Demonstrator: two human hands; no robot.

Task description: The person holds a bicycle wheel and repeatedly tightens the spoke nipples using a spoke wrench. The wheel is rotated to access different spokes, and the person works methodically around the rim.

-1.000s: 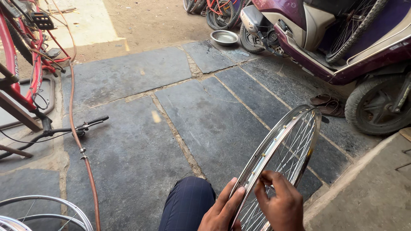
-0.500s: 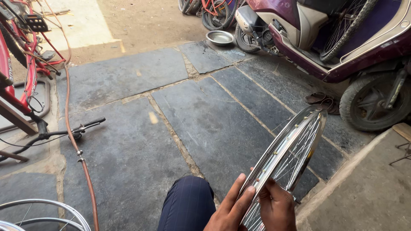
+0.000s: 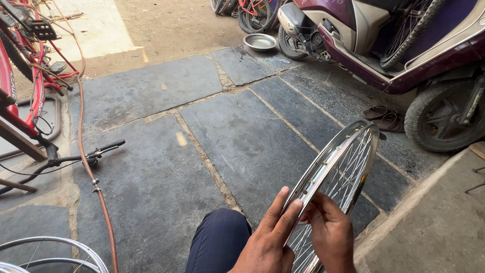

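Chrome-bright and bare of any tyre, a spoked bicycle wheel rim [image 3: 337, 174] stands on edge at the lower middle of the head view, tilted so its top leans away from the person. Left hand [image 3: 269, 241] lies flat against the near side of the rim, its fingers [image 3: 283, 212] stretched out and pressed along the metal band, not curled round it. Right hand [image 3: 331, 235] sits just past the rim on the spoke side, its fingers [image 3: 317, 212] bent in among the spokes and pinching at something there; what they grip is too small to tell. A knee in dark blue checked trousers [image 3: 218, 242] rises just beside the rim, on its left.

Beyond the rim spreads a floor of grey stone slabs [image 3: 237, 131]. Near the rim's top edge lies a pair of brown sandals [image 3: 382, 117], and behind them stands a maroon scooter [image 3: 404, 45]. Farther off from the rim, at the slab border, rests a steel bowl [image 3: 259, 42]. Well to the left of the rim, an orange hose [image 3: 86, 162] runs down the slabs past a black handlebar [image 3: 76, 157], with a red bicycle [image 3: 25, 71] beyond. Another rim [image 3: 50, 250] shows at the bottom left corner.
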